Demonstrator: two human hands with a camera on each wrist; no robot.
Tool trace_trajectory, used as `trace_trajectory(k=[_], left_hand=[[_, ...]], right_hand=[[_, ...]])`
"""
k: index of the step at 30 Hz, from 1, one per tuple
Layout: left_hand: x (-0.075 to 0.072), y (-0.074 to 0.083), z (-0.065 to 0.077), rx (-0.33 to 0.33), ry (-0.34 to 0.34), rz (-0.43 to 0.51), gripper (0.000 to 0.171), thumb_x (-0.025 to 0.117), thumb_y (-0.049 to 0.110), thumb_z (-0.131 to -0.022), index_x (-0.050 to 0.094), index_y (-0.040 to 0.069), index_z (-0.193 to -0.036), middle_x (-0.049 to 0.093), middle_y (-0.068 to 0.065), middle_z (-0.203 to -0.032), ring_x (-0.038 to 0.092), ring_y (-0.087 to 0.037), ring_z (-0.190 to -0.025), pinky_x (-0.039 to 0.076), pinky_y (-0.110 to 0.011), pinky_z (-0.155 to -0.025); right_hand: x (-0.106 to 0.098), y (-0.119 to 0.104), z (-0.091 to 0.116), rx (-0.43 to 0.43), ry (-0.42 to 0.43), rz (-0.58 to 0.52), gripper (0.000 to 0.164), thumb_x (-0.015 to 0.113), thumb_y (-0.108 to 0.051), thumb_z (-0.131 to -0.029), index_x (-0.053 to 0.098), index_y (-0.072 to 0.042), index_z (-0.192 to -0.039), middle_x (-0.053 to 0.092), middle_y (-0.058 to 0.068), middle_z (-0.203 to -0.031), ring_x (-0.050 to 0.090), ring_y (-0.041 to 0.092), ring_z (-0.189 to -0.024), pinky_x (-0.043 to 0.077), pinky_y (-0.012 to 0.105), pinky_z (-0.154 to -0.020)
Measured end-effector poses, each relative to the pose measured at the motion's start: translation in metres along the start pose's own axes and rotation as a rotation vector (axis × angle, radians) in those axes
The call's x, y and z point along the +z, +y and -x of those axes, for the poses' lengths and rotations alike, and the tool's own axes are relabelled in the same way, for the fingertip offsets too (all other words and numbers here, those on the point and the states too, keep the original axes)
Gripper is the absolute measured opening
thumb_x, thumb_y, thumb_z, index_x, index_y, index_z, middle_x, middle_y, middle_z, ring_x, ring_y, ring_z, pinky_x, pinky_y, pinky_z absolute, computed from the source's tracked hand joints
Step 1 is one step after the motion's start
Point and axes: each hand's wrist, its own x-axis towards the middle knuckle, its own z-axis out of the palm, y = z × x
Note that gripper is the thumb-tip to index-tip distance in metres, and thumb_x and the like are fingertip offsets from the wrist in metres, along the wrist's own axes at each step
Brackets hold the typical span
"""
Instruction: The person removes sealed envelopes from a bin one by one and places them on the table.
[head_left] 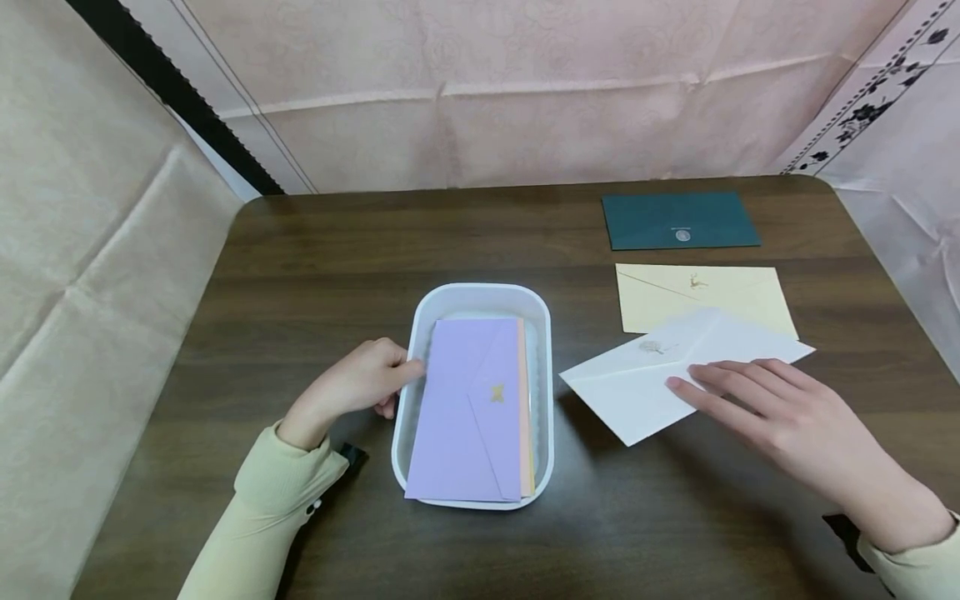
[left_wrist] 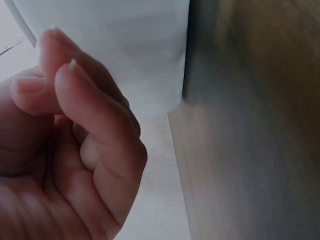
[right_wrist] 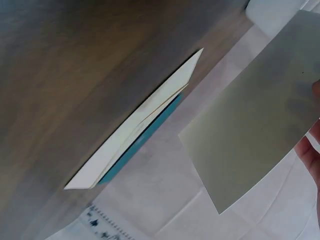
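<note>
A white envelope [head_left: 637, 383] with a small grey tree-like print is held up off the table by my right hand [head_left: 780, 425]. Its fingers lie across the top face, and the thumb is partly hidden. In the right wrist view the underside of this envelope [right_wrist: 240, 135] shows, with finger shadows through the paper. My left hand [head_left: 356, 383] grips the left rim of a white plastic tray [head_left: 547, 400], thumb on the rim and fingers curled outside. Inside the tray lies a lilac envelope [head_left: 457, 400] with a gold mark, over a peach envelope [head_left: 522, 450] and a yellowish edge.
Behind the white envelope, a cream envelope [head_left: 697, 300] with a gold deer lies on the wooden table [head_left: 322, 275]. Farther back is a dark teal envelope [head_left: 678, 221] with a round seal, near the table's far edge. Pale cloth [head_left: 525, 125] hangs beyond the table.
</note>
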Motion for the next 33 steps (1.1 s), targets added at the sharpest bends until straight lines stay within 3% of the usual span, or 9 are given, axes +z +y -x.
trace_trajectory(k=[6,16,23,33], left_hand=[[-0.002,0.0,0.003,-0.026,-0.005,0.019,0.038,0.046,0.021,-0.09,0.054,0.005,-0.056,0.05,-0.005,-0.044,0.051,-0.018,-0.041,0.044,-0.03,-0.045],[-0.003,0.0,0.0,-0.016,-0.005,0.006,0.039,0.046,0.023,-0.091,0.056,0.006,-0.057,0.051,-0.005,-0.045,0.052,-0.019,-0.041,0.044,-0.031,-0.046],[-0.001,-0.001,0.0,-0.013,-0.007,0.019,0.038,0.047,0.022,-0.091,0.055,0.006,-0.057,0.05,-0.006,-0.045,0.052,-0.019,-0.041,0.043,-0.031,-0.046],[0.0,0.0,0.0,-0.005,-0.012,0.022,0.037,0.047,0.021,-0.09,0.055,0.005,-0.058,0.05,-0.005,-0.045,0.051,-0.018,-0.041,0.044,-0.031,-0.046]], right_hand=[[-0.003,0.005,0.021,0.083,-0.03,0.014,0.044,0.027,-0.009,-0.1,0.064,-0.008,-0.124,0.065,0.008,-0.105,0.058,0.026,-0.091,0.04,0.039,-0.077],[-0.009,0.006,0.045,0.208,0.007,0.095,0.042,0.032,-0.028,-0.101,0.066,-0.013,-0.121,0.064,0.005,-0.092,0.057,0.025,-0.082,0.04,0.041,-0.071],[-0.008,0.008,0.057,0.233,0.01,0.129,0.042,0.032,-0.027,-0.1,0.067,-0.011,-0.118,0.063,0.005,-0.088,0.057,0.026,-0.077,0.04,0.041,-0.065],[-0.007,0.01,0.081,0.306,-0.058,0.125,0.047,0.029,-0.034,-0.101,0.067,-0.012,-0.119,0.063,0.005,-0.091,0.058,0.028,-0.08,0.041,0.043,-0.071]])
